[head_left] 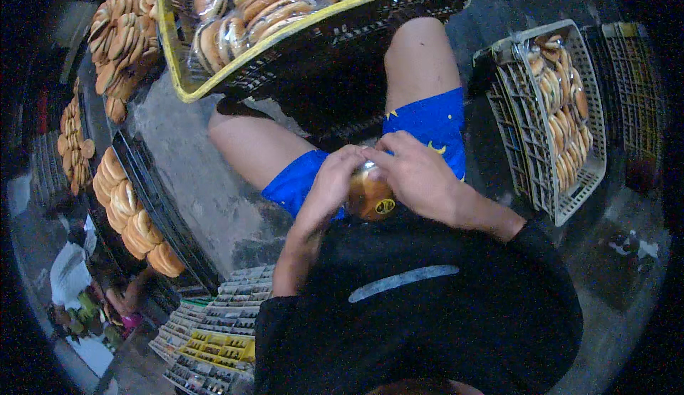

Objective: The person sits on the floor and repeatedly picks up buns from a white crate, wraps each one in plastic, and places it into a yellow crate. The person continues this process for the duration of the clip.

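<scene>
A round brown bread in a clear plastic bag (365, 194) rests at my lap, with a small yellow and black label on its side. My left hand (338, 177) is closed on the bag from the left. From the right, my right hand (420, 174) curls over it, and the fingers of both hands meet at the bag's top end. The fingertips partly hide one another there. Beyond my knees stands a yellow-rimmed crate (299, 24) filled with bagged breads (278, 10).
At right, a pale crate (595, 163) holds more bagged breads. Loose breads (128, 213) lie on a dark rack (167, 213) at left, with further bread piles (125, 35) behind. Stacked crates (221, 345) stand at lower left, near another person (78, 274).
</scene>
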Available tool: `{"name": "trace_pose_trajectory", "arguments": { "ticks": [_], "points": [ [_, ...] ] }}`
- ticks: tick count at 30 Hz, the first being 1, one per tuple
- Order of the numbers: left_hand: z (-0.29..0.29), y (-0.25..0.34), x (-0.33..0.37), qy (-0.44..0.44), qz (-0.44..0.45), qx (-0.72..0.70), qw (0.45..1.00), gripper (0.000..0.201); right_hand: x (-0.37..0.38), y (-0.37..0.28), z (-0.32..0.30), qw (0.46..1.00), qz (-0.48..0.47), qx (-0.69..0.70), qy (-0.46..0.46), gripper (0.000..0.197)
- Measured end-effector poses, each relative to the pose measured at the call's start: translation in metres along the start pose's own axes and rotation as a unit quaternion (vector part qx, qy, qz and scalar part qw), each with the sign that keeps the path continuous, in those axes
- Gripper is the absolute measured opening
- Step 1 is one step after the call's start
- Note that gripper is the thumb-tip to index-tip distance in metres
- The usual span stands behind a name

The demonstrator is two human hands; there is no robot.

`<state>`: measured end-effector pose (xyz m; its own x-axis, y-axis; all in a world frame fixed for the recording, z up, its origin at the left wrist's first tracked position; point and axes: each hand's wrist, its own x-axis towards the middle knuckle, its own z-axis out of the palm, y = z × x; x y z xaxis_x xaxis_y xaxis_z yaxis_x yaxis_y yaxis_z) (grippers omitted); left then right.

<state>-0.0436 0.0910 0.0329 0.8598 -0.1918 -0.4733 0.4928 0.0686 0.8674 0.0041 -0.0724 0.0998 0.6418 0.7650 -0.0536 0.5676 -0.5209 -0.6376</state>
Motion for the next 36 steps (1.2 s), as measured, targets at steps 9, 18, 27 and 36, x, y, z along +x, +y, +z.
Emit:
{"name": "trace_pose_trajectory", "arguments": {
  "ticks": [9, 18, 27, 36],
  "points": [
    [0.047, 0.017, 0.027, 0.239, 0.372, 0.057, 0.895, 0.035, -0.002, 0.023, -0.002, 0.906, 0.163, 0.32, 0.224, 0.058],
    [0.063, 0.072, 0.08, 0.327, 0.401, -0.036, 0.855, 0.035, -0.013, 0.306, 0.055, 0.829, 0.546, -0.041, 0.11, 0.048],
    [0.039, 0.053, 0.078, 0.419, 0.307, -0.025, 0.855, 0.039, -0.086, 0.293, 0.103, 0.881, 0.472, 0.001, -0.009, 0.03],
    [0.027, 0.048, 0.071, 0.426, 0.439, 0.196, 0.767, 0.03, -0.023, 0.181, -0.061, 0.937, 0.067, 0.323, 0.117, 0.02]
  ]
}}
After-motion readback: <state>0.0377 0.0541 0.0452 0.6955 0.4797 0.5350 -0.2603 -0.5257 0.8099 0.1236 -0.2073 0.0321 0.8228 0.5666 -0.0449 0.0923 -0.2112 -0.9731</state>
